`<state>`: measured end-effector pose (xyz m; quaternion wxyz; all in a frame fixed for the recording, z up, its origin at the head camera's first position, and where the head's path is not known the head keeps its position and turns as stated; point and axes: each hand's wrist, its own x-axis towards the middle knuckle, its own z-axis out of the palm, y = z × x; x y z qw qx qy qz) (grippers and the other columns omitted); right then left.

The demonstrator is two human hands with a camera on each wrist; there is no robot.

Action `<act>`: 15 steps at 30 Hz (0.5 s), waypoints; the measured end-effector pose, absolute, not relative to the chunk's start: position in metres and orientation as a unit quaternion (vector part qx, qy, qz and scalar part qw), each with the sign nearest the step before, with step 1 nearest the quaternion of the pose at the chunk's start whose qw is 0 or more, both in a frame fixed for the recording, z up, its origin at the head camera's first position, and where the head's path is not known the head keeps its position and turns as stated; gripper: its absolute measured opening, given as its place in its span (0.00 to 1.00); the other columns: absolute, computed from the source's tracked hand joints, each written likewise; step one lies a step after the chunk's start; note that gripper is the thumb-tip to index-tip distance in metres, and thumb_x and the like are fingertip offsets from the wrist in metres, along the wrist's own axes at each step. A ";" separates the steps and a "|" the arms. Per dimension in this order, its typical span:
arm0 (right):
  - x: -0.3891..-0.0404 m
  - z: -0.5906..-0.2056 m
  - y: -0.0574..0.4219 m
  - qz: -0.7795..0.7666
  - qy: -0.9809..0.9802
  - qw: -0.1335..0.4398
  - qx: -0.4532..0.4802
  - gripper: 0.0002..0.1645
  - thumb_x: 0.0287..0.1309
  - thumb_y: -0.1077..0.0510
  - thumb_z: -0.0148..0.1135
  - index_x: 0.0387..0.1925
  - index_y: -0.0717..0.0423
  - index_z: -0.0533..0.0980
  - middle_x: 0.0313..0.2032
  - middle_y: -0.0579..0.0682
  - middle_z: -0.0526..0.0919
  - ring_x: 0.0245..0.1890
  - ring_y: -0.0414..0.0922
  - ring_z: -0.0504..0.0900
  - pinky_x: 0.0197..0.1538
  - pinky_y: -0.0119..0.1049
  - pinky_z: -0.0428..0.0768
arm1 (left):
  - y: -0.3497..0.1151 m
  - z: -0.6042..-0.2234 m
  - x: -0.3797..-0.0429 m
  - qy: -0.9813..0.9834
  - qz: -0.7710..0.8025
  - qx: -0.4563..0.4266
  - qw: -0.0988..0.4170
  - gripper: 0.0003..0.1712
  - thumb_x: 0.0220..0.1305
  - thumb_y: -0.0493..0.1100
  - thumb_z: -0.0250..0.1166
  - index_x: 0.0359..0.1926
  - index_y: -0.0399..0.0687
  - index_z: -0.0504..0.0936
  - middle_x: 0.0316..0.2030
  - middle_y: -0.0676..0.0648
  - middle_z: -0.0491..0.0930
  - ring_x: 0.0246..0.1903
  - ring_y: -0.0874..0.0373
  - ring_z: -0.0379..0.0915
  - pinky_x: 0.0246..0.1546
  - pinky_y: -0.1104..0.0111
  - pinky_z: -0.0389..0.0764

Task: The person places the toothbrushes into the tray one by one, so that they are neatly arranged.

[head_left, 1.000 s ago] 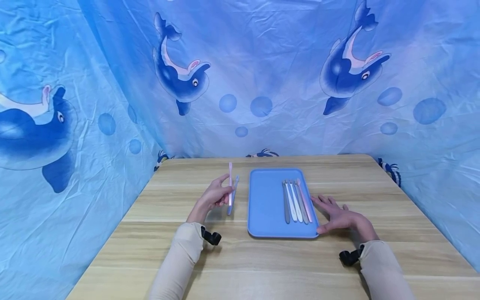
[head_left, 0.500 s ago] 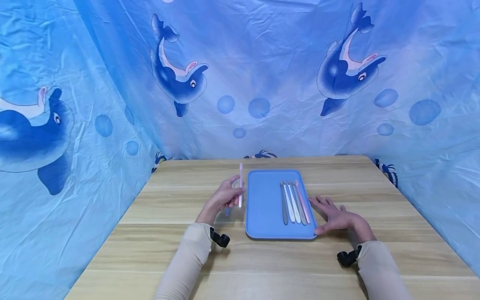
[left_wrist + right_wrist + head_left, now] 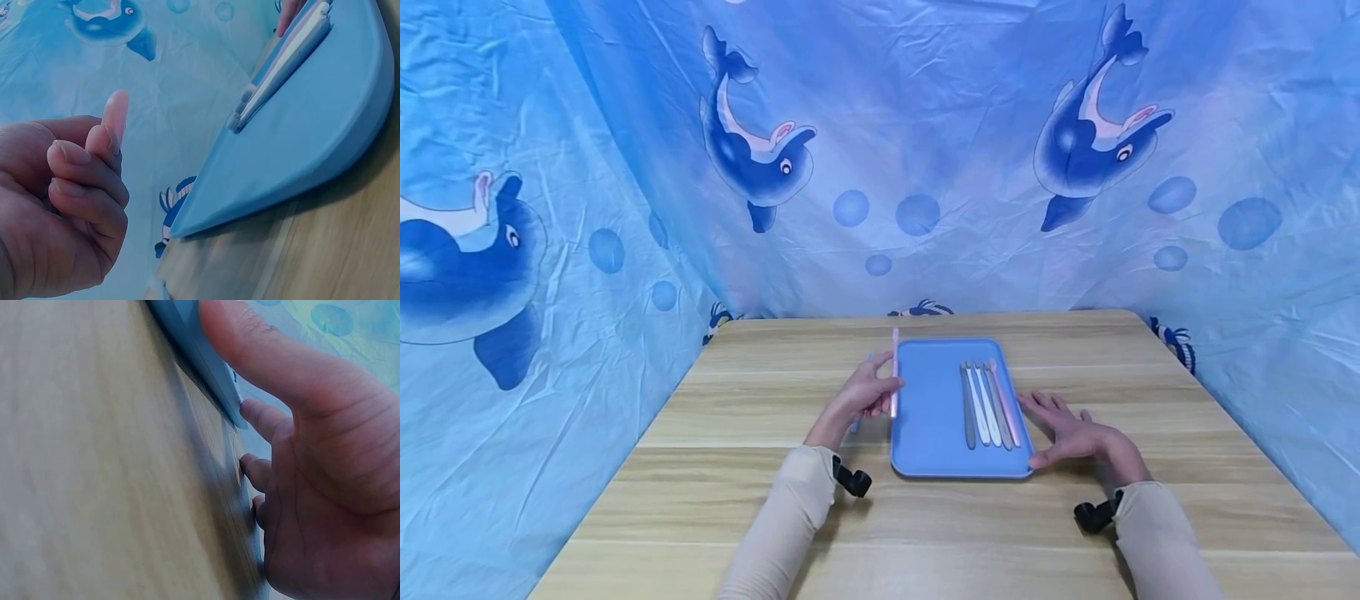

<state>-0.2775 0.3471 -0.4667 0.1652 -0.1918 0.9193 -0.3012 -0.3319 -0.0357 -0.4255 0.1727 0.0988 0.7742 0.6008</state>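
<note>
My left hand (image 3: pixel 865 392) pinches a pink toothbrush (image 3: pixel 895 343) upright over the left rim of a blue tray (image 3: pixel 928 417). In the left wrist view the pink toothbrush's rounded end (image 3: pixel 116 111) pokes out past the curled fingers. A blue toothbrush (image 3: pixel 855 425) lies on the table, mostly hidden behind that hand. On the tray's right half, several toothbrushes (image 3: pixel 985 408) lie side by side: grey, white and pink. My right hand (image 3: pixel 1071 433) rests at the tray's right side, fingers spread, the thumb touching the near right corner and a fingertip at the right edge.
The tray lies on a wood-grain table (image 3: pixel 970 533). A blue cloth (image 3: pixel 962 125) printed with dolphins hangs behind the table and along its sides.
My left hand has moved right with the pink toothbrush, from the table left of the tray to its left rim. The blue toothbrush has become largely covered. The right hand stays at the tray.
</note>
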 end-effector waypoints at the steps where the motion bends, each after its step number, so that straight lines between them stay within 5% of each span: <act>1: -0.277 -0.467 0.347 -0.301 0.919 0.166 -0.192 0.72 0.43 0.35 0.76 0.80 0.50 0.45 0.78 0.70 0.34 0.74 0.77 0.27 0.63 0.84 0.27 | -0.034 -0.426 -0.332 0.775 0.599 0.100 0.174 0.45 0.69 0.41 0.61 0.80 0.52 0.48 0.10 0.53 0.71 0.06 0.65 0.61 0.07 0.75 0.61; 15: -0.277 -0.467 0.347 -0.300 0.920 0.166 -0.188 0.73 0.43 0.35 0.76 0.80 0.50 0.44 0.78 0.70 0.34 0.74 0.77 0.26 0.63 0.83 0.26 | -0.003 -0.432 -0.329 0.766 0.604 0.116 0.186 0.44 0.69 0.40 0.62 0.80 0.55 0.51 0.10 0.52 0.73 0.06 0.65 0.63 0.07 0.75 0.63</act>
